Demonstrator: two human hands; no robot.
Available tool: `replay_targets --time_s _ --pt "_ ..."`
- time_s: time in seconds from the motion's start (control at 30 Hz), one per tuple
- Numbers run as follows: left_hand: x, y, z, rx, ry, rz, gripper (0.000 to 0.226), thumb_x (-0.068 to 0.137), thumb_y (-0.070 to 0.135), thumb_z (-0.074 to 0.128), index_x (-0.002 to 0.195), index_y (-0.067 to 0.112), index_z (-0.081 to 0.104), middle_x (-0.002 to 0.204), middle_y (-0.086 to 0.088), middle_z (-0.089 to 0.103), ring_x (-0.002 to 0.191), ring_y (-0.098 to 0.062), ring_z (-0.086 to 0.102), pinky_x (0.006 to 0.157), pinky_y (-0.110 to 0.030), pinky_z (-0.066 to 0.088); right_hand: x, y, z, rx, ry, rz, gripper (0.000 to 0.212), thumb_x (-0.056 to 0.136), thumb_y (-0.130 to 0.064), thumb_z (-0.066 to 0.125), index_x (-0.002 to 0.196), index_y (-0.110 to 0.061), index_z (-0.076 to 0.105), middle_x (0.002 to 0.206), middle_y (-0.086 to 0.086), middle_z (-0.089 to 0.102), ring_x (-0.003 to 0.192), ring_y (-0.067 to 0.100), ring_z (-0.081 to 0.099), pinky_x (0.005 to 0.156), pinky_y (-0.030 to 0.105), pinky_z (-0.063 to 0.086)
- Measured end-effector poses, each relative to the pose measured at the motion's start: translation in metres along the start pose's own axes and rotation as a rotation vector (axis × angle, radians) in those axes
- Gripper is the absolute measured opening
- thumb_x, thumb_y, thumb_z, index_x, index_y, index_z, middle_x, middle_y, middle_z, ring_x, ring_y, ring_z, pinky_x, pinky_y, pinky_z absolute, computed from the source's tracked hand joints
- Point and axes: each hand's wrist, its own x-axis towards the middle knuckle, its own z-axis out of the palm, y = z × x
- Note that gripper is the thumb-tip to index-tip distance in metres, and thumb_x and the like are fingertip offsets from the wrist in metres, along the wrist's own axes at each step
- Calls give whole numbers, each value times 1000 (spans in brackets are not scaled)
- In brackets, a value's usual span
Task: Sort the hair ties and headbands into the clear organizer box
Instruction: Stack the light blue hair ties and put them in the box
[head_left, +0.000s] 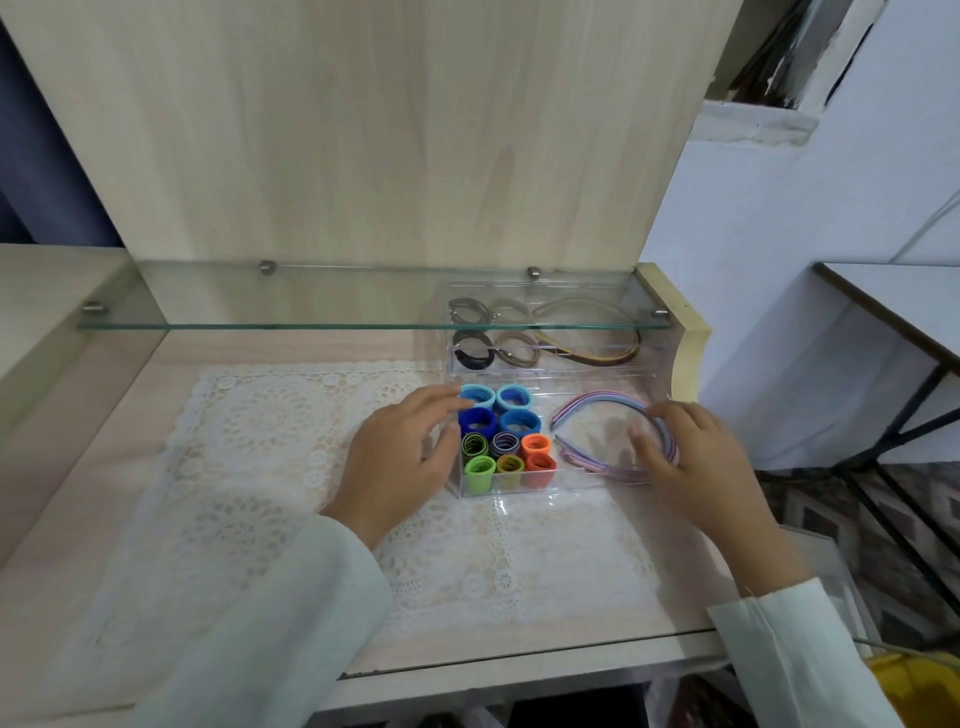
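Note:
The clear organizer box (571, 486) sits on a lace mat. Its left compartments hold upright rolls of hair ties: blue ones (496, 410) at the back, green (479, 470) and orange (537, 454) at the front. Pastel pink, purple and blue headbands (597, 402) lie in the right compartment. My left hand (402, 457) rests against the box's left wall with its fingers spread. My right hand (685, 457) lies on the headbands' right curve, fingers bent over them. A second clear tray (545, 374) behind holds black and brown ties (475, 353) and brown headbands (592, 338).
A glass shelf (363, 325) hangs low over the back of the desk, above the rear tray. A white lace mat (270, 467) covers the wooden desk. The desk's cream side panel (688, 343) stands at right, and a metal-legged table (893, 312) stands beyond it.

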Motion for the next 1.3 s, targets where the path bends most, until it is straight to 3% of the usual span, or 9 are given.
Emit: replay_targets --time_s 0.13,0.23,0.33,0.47,0.8,1.03,1.3 --pt "-17 9 0 209 -183 2 73 89 65 14 152 33 34 160 15 24 146 -7 25 117 -31 17 -10 5 -6 59 -32 37 45 88 -50 56 113 -12 61 119 7 59 108 31 55 91 38 42" --pt "-25 12 2 369 -308 -29 94 80 80 -6 158 29 5 164 11 -2 152 -10 0 124 -37 5 -14 6 -6 115 -103 45 69 76 -69 53 119 -14 58 126 5 54 115 29 52 96 39 41" --pt "-29 12 4 447 -337 -48 91 83 78 -1 157 26 -7 165 9 -3 152 -10 -1 124 -40 4 -17 4 -5 137 -126 46 91 64 -83 55 127 -18 53 136 4 44 123 29 46 101 41 40" --pt "-35 18 6 408 -335 -87 80 95 69 19 158 23 -4 164 7 14 151 -9 9 123 -37 2 -19 -1 -4 126 -133 83 100 55 -71 68 137 -20 42 145 7 30 131 31 36 104 41 35" --pt "-40 24 4 349 -314 -135 71 99 59 32 158 28 9 158 5 34 150 -8 14 121 -46 -8 -18 6 7 129 -98 55 90 60 -60 79 134 -22 44 140 0 36 127 29 34 104 39 33" --pt "-37 31 0 302 -295 -169 69 100 56 33 158 28 8 160 1 28 150 -7 13 122 -43 -9 -13 9 7 141 -63 30 87 61 -57 80 133 -22 45 139 -1 37 126 27 35 101 33 30" --pt "-34 33 -4 303 -276 -199 69 100 56 33 158 28 8 162 0 23 150 -9 16 122 -41 -8 -9 5 6 152 -77 32 82 67 -57 77 134 -25 43 139 -3 34 124 25 32 105 38 33"
